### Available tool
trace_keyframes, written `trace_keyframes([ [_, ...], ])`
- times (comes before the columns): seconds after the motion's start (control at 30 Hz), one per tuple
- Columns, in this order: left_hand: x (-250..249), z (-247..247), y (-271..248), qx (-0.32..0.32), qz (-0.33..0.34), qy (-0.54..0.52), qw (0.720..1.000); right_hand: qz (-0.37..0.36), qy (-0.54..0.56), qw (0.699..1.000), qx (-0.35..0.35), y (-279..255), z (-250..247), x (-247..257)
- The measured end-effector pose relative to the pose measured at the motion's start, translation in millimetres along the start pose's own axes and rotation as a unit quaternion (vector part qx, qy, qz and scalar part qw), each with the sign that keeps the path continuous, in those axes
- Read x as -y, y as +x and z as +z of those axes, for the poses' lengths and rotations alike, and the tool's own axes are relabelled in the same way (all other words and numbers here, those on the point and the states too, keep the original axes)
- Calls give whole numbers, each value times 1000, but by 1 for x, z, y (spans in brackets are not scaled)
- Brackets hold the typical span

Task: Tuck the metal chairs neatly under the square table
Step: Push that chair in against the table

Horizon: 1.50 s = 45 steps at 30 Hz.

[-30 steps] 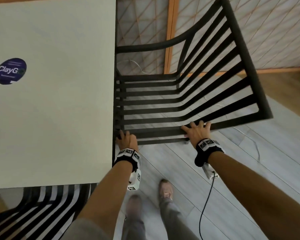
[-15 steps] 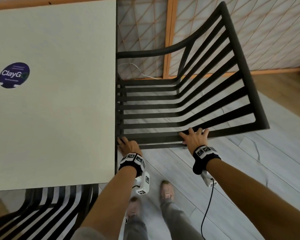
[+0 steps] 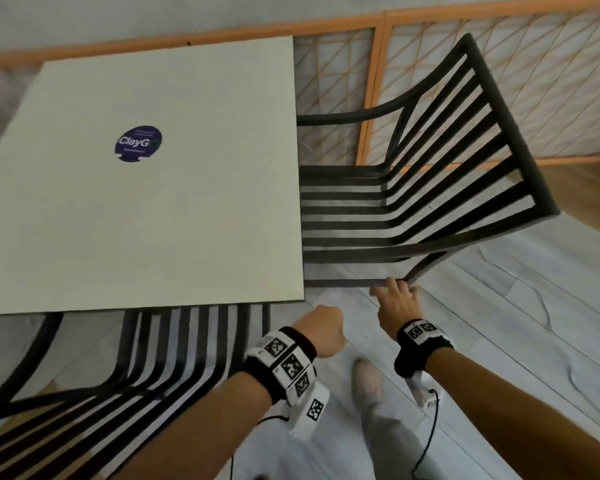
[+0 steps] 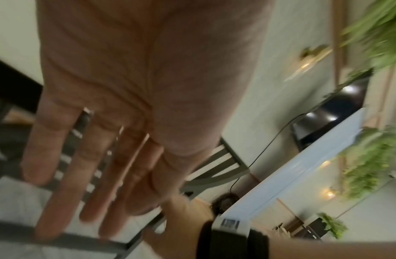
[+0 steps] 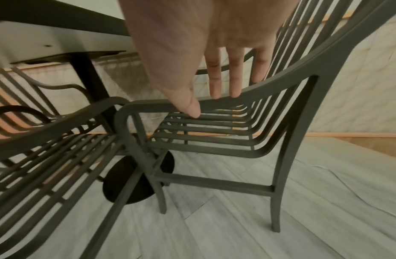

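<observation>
The square cream table (image 3: 146, 220) carries a purple sticker. A dark slatted metal chair (image 3: 430, 202) stands at its right side, with the seat front under the top. My right hand (image 3: 394, 299) lays straight fingers on that chair's near armrest (image 5: 281, 84). In the right wrist view the right hand (image 5: 210, 103) touches the rail with its thumb tip too. My left hand (image 3: 323, 329) hangs free beside the table's near right corner. In the blurred left wrist view the left hand (image 4: 99, 192) holds nothing, fingers loosely extended. A second slatted chair (image 3: 153, 368) sits partly under the near edge.
A black pedestal base (image 5: 137, 182) stands on the pale plank floor between the chairs' legs. A wood-framed lattice screen (image 3: 499, 81) runs behind the right chair. My feet (image 3: 368, 379) and a trailing wrist cable (image 3: 426, 445) are just behind the hands.
My left hand has come off the chair's front corner and drawn back toward me. My right hand stays on the near armrest. The view has pulled back, showing more of the near chair.
</observation>
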<state>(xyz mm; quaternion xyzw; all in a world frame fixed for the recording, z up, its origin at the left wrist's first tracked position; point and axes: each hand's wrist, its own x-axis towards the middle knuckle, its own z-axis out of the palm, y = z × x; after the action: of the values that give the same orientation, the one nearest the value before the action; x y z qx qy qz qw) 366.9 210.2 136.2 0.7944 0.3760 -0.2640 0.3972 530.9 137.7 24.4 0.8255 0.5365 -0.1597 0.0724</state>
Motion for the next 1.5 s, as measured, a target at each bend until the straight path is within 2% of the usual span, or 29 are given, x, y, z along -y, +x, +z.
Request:
trace_keyframes([
  [0.1, 44, -11, -75, 24, 31, 19, 999, -43, 30, 998, 34, -37, 19, 54],
  [0.2, 102, -14, -141, 23, 14, 31, 999, -90, 54, 993, 47, -77, 29, 118],
  [0.37, 198, 0, -227, 25, -76, 93, 992, -125, 121, 983, 59, -142, 47, 219],
  [0.5, 262, 17, -277, 60, -157, 121, 978, -156, 164, 972, 65, -181, 52, 267],
  [0.6, 304, 28, -294, 45, -185, 116, 975, -154, 208, 966, 16, -199, 48, 277],
  [0.67, 328, 36, -299, -28, -183, 102, 977, -159, 247, 956, -22, -206, 48, 277],
  [0.77, 352, 54, -300, -156, -176, 107, 966, -162, 292, 942, -43, -214, 45, 280],
  [0.83, 356, 63, -299, -199, -172, 116, 958, -145, 320, 935, -50, -219, 44, 283],
  [0.93, 356, 72, -297, -195, -178, 116, 957, -126, 338, 932, -44, -227, 42, 283],
  [1.17, 361, 89, -298, -196, -176, 99, 960, -146, 325, 933, -41, -241, 45, 279],
  [1.3, 360, 87, -298, -178, -176, 87, 964, -169, 305, 937, -14, -238, 35, 280],
  [1.5, 358, 94, -303, -223, -157, 104, 956, -144, 299, 943, -5, -247, 28, 281],
])
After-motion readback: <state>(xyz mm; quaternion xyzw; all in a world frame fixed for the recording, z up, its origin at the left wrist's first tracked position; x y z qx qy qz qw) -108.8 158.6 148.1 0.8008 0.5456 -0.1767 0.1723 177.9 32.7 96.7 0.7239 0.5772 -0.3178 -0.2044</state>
